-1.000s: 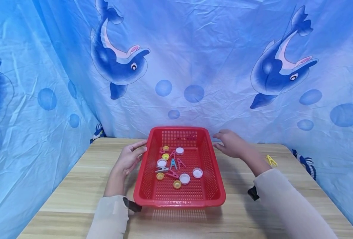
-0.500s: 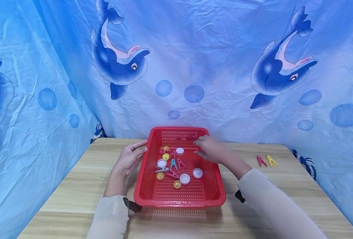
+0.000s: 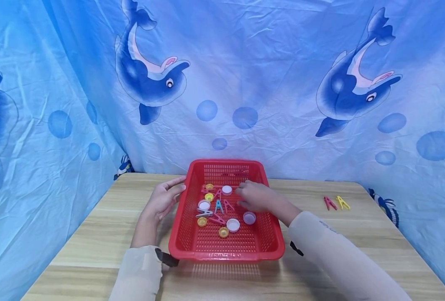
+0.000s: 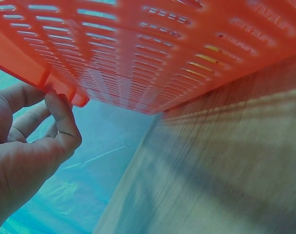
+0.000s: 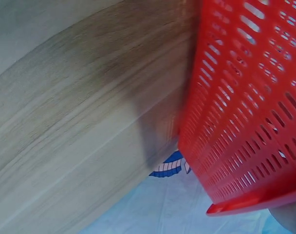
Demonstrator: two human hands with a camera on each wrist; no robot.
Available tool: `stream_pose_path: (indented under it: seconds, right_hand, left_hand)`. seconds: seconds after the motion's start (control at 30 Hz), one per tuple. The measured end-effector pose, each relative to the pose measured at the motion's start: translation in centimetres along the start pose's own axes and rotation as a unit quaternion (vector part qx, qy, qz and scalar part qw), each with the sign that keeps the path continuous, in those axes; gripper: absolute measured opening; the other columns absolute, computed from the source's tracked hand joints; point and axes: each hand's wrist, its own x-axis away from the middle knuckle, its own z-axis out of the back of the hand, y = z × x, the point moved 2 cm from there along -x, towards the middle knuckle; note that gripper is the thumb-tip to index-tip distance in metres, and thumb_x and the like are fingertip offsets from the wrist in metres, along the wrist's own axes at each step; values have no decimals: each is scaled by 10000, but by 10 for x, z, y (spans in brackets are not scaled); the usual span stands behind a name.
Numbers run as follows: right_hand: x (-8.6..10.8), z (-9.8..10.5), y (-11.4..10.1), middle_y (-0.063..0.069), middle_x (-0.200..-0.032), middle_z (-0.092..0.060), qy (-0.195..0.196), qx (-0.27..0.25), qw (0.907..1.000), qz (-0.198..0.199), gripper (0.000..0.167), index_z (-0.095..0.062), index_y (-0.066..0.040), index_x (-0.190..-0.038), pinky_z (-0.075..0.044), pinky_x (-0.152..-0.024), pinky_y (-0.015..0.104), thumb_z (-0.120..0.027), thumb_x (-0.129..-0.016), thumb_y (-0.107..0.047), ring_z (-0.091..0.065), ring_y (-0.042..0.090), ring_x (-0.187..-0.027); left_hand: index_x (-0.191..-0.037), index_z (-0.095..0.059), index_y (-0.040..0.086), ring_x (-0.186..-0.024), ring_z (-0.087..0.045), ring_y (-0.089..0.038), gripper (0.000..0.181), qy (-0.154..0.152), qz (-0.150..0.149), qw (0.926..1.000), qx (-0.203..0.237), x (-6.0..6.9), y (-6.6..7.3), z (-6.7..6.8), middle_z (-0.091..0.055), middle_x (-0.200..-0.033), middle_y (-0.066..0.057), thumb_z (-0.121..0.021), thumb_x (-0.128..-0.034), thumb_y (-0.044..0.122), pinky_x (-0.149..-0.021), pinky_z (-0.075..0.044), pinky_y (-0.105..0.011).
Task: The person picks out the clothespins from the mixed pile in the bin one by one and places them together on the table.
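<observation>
A person works over a red basket point(image 3: 226, 256) standing near the middle of a wooden table point(image 3: 98, 234), one hand at its side and the other inside. The left hand point(image 3: 163, 200) grips the basket's left rim between thumb and fingers. The right hand point(image 3: 258, 197) reaches across the right rim above the contents, thumb apart from bent fingers, with nothing visible in its grasp. Just beyond its fingertips lie a white cap point(image 3: 226, 190) and a pink clip point(image 3: 228, 205), both in plain sight. Scattered over the basket floor are three more white caps, four yellow caps point(image 3: 223, 232), other pink clips, a blue clip point(image 3: 218, 207) and a grey clip point(image 3: 204, 213). The right hand and its pale sleeve point(image 3: 320, 236) block part of the basket's right wall and the floor beneath; in the right wrist view, that wall screens all but a sliver of the hand. On the table to the right, well apart from the basket, a red clip point(image 3: 330, 203) and a yellow clip point(image 3: 343, 202) lie side by side. Behind hangs a blue cloth point(image 3: 282, 146) printed with dolphins.
</observation>
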Motion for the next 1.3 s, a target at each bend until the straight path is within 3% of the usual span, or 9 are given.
stream_pose_path:
  seconds: [0.37,0.87,1.13,1.3]
  right_hand:
    - [-12,-9,-9,8,-1224,-711,-478,254,9985,98,462,-704,-191,-1321,-581,-941,372,-797,-898,-353,-667,180,-1138]
    - [-11,-18,-11,-76,-1297,-675,-957,-686,9925,322,651,-586,-312,-1455,-571,-959,375,-834,-855,-348,-653,130,-1154]
    - [-10,-20,-12,-57,-1317,-673,-1047,-673,9915,369,569,-609,-319,-1430,-574,-955,391,-791,-894,-263,-652,135,-1134]
    - [-11,-19,-13,-116,-1133,-705,-1014,-811,9911,301,436,-703,-317,-1263,-594,-908,369,-841,-850,-290,-677,95,-1020]
  left_hand:
    - [-1489,-535,98,-1243,-634,-268,506,-34,7,10000,15,0,4,0,-558,-1472,-138,-672,-1008,175,-949,-569,-336]
    - [-1490,-533,94,-1284,-603,-316,496,-47,68,9999,74,-1,5,-2,-549,-1479,-143,-658,-1013,149,-939,-573,-331]
    - [-1488,-531,84,-1267,-616,-302,491,-52,70,9999,116,0,4,-1,-551,-1475,-155,-653,-1015,138,-940,-572,-327]
    - [-1480,-543,93,-1253,-627,-291,479,-35,89,9999,89,0,3,-1,-564,-1463,-142,-653,-1016,141,-937,-574,-332]
